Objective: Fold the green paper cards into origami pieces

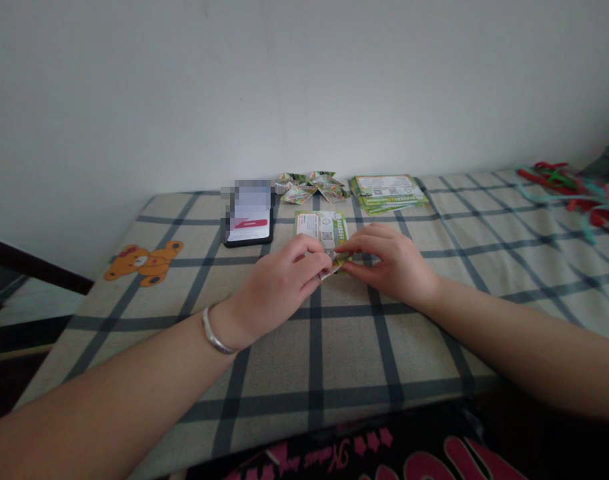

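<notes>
A green-and-white printed leaflet with a square code lies in front of me, its near edge bent up into a fold. My left hand, with a silver bangle at the wrist, is closed on the left part of that fold. Opposite it, my right hand pinches the right end between thumb and fingers. My fingers cover part of the near edge. Beyond the leaflet sit several small folded paper pieces with the same green print. To their right is a stack of flat leaflets.
A phone with a lit screen lies left of the leaflet. A brown bear cut-out is on the checked tablecloth at the left. Red, green and pale blue strips lie far right. A white wall stands behind the table.
</notes>
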`<state>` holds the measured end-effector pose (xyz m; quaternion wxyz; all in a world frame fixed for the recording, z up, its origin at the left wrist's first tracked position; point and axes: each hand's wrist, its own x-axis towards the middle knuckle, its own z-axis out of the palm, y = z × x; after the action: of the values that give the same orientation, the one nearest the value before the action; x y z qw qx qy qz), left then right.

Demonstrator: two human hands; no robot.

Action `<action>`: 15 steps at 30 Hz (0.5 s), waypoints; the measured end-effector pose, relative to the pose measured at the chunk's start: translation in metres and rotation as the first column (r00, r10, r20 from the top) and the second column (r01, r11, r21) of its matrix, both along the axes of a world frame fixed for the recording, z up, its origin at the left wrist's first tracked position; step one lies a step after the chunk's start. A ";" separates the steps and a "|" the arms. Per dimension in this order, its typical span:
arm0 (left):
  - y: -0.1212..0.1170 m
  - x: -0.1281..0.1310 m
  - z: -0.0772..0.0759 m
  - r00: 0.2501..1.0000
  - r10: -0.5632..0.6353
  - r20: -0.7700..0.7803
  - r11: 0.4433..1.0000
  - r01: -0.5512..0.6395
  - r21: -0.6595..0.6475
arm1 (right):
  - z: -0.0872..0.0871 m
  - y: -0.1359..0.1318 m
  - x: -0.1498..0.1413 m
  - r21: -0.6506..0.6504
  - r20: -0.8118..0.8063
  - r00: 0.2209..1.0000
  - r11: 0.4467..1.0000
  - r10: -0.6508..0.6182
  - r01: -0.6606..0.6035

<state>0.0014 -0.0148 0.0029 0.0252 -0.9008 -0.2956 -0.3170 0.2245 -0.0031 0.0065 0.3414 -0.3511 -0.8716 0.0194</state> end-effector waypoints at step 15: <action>0.000 0.003 0.003 0.955 0.292 -0.048 0.952 -0.295 -0.082 | 0.001 0.000 -0.002 -0.271 -0.078 0.997 0.963 -0.013 -0.009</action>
<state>0.0041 -0.0146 0.0058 0.0376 -0.8527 -0.4392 -0.2804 0.2229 -0.0033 0.0074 0.3246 -0.3944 -0.8462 0.1519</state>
